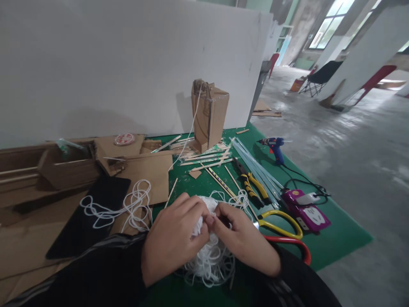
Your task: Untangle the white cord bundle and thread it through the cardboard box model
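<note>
A tangled bundle of white string [209, 258] lies on the green mat [338, 238] right in front of me. My left hand [174, 236] is closed around the top of the bundle. My right hand [244, 241] pinches strands of the same string beside it, fingertips meeting the left hand. A loose length of string [128, 207] trails left over a black sheet [91, 215] and brown cardboard. Another strand runs up to a small upright cardboard model [209, 115] at the back of the mat.
Wooden sticks [207, 160], clear glue rods [255, 168], yellow-handled pliers [254, 187], yellow scissors [281, 224], a red-handled tool [295, 247], a blue glue gun [275, 147] and a purple power strip [306, 211] lie to the right. Cardboard pieces [64, 168] crowd the left. A white board [128, 64] stands behind.
</note>
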Motion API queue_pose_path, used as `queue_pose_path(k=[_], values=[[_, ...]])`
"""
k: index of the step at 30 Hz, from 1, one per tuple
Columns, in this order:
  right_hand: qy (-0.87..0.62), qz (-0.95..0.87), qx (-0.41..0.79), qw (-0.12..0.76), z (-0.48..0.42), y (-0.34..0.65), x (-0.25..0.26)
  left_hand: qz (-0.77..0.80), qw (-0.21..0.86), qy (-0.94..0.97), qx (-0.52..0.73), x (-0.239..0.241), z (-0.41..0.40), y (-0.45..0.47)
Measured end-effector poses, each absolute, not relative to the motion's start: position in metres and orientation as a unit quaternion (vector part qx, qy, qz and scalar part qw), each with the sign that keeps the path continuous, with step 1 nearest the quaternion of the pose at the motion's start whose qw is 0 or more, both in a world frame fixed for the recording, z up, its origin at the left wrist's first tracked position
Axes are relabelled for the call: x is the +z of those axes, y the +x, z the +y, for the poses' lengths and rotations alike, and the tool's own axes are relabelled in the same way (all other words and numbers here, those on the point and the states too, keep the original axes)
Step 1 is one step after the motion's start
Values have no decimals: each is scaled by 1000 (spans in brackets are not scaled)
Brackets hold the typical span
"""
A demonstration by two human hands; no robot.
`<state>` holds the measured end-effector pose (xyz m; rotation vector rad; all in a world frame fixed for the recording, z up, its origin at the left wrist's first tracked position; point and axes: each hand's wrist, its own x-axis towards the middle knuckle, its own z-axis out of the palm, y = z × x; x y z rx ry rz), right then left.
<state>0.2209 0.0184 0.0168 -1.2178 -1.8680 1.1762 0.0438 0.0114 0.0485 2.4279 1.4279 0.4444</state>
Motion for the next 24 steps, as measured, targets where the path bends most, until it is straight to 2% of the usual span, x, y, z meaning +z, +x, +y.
queue_pose_path(k=[12,21,24], values=[[-443,-656,511,336,20,223,20,468,132,864,131,53,13,40],[-422,-671,511,332,18,222,19,448,270,840,146,57,12,37],[-416,-678,506,334,17,222,18,449,283,833,156,56,12,37]])
